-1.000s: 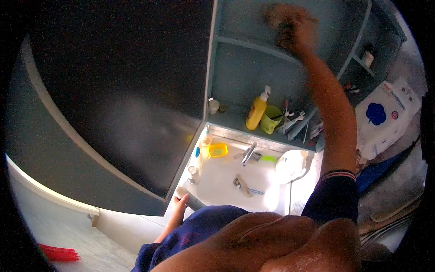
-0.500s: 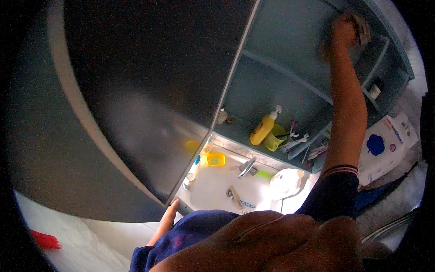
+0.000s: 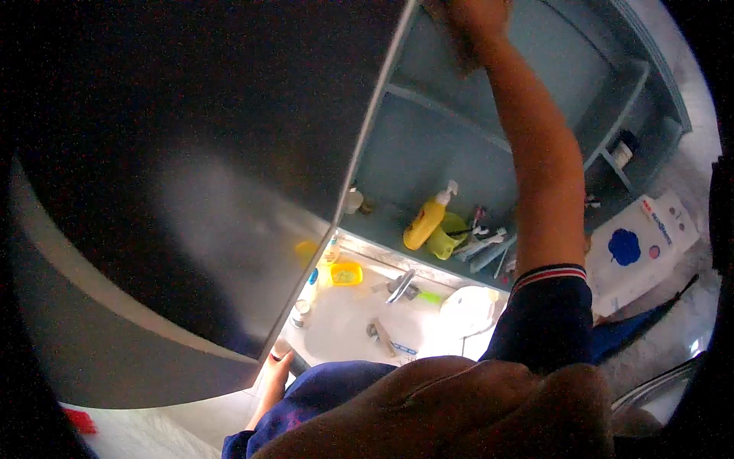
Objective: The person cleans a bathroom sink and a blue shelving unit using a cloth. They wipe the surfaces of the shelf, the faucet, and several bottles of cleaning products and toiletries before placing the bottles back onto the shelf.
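My right hand [image 3: 478, 19] reaches up into the top compartment of a blue-grey wall cabinet [image 3: 451, 145]. It is closed on a crumpled cloth [image 3: 463, 55], blurred and partly cut off by the top edge of the view. Low on the left, my left hand [image 3: 277, 369] is beside the bottom corner of the open mirrored cabinet door [image 3: 191, 229]; its fingers are mostly hidden. Below my right forearm, a yellow pump bottle [image 3: 424, 224] and a green cup [image 3: 446, 239] stand on the lower shelf, with toothbrushes [image 3: 485, 239] beside them.
A white sink [image 3: 329, 329] with a chrome faucet [image 3: 400, 285] lies below. Around it are a yellow soap dish [image 3: 346, 274], a white jug [image 3: 468, 307] and small bottles [image 3: 300, 312]. A white printed package [image 3: 642, 249] is at right. The door covers the left side.
My right hand has moved left with the cloth across the upper compartment, toward the door's edge. The view has shifted, and the door's lower corner appears further down and left.
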`<state>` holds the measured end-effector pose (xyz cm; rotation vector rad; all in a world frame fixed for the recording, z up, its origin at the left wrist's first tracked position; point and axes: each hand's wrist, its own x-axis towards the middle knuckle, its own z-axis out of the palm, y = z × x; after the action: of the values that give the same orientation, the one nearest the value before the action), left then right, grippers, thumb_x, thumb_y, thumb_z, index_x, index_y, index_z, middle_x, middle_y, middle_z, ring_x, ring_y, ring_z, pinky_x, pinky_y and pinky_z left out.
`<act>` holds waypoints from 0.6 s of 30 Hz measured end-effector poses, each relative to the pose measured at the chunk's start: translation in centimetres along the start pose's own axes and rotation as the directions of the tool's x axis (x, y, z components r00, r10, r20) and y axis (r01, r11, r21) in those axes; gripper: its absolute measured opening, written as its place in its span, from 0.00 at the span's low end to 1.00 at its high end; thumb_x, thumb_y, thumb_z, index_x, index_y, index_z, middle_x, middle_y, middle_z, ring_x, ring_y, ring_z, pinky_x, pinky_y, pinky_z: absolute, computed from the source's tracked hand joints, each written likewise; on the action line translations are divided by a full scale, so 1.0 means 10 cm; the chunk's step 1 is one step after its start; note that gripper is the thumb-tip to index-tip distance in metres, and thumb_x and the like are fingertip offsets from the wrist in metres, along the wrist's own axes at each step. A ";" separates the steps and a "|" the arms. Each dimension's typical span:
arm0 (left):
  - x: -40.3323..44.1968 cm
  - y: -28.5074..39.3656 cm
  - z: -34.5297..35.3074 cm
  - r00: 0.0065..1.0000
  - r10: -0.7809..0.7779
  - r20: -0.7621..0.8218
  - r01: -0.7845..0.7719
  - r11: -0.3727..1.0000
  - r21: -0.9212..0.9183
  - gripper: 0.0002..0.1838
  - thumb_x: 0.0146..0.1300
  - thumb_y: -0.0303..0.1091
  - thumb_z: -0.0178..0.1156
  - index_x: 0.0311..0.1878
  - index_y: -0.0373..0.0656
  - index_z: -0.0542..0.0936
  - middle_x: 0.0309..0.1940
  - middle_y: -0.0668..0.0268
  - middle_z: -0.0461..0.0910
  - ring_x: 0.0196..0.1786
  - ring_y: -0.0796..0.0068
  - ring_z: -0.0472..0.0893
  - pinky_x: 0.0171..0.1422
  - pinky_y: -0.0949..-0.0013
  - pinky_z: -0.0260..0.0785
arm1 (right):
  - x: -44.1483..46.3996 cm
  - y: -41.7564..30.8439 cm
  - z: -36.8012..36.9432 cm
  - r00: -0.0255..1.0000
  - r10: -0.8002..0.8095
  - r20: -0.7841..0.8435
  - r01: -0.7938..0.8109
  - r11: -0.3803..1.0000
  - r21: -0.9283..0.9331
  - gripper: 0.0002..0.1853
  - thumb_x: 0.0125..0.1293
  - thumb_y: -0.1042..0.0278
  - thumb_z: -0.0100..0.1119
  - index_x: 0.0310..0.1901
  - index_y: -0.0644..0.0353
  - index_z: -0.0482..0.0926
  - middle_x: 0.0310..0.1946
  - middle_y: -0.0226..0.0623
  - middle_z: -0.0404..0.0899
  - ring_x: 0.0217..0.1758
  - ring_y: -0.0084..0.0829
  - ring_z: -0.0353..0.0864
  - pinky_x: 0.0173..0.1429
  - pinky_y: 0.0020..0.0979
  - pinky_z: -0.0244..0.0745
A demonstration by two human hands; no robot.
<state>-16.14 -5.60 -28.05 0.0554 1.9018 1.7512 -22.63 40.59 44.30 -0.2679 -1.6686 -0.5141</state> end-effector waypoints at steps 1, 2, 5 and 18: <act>0.03 0.02 -0.03 0.999 0.010 0.043 -0.012 0.999 0.033 0.21 0.50 0.31 0.71 0.46 0.33 0.78 0.38 0.61 0.83 0.39 0.69 0.82 0.46 0.66 0.73 | -0.01 0.03 -0.16 0.999 -0.046 0.003 0.046 0.989 -0.141 0.20 0.69 0.63 0.49 0.61 0.59 0.73 0.55 0.49 0.76 0.56 0.47 0.75 0.63 0.40 0.66; 0.01 0.13 -0.01 0.998 0.010 0.056 -0.013 0.998 0.063 0.21 0.50 0.32 0.71 0.46 0.32 0.78 0.37 0.60 0.83 0.39 0.69 0.82 0.45 0.65 0.73 | 0.01 0.00 -0.39 0.996 -0.089 0.015 0.089 0.955 -0.283 0.20 0.69 0.63 0.51 0.60 0.59 0.74 0.53 0.50 0.78 0.54 0.47 0.76 0.62 0.40 0.67; 0.03 0.36 0.15 0.997 0.020 0.069 -0.028 0.992 0.119 0.26 0.46 0.40 0.74 0.43 0.32 0.77 0.33 0.59 0.82 0.35 0.69 0.80 0.40 0.64 0.73 | -0.06 0.47 -0.68 0.995 0.067 0.078 -0.042 0.955 -0.293 0.19 0.69 0.59 0.51 0.57 0.60 0.76 0.49 0.50 0.79 0.51 0.50 0.77 0.61 0.41 0.67; 0.16 0.38 0.32 0.981 0.005 0.191 -0.089 0.898 0.430 0.29 0.43 0.44 0.73 0.45 0.33 0.78 0.36 0.55 0.83 0.40 0.61 0.84 0.47 0.61 0.74 | -0.25 2.02 -1.48 0.914 0.391 -0.105 -0.372 0.711 -0.596 0.27 0.60 0.41 0.57 0.44 0.60 0.83 0.39 0.47 0.83 0.45 0.46 0.83 0.47 0.46 0.78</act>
<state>-17.40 -1.54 -25.07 0.4201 2.1266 1.2612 -0.05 51.41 46.85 -1.0841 -1.3722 -0.7190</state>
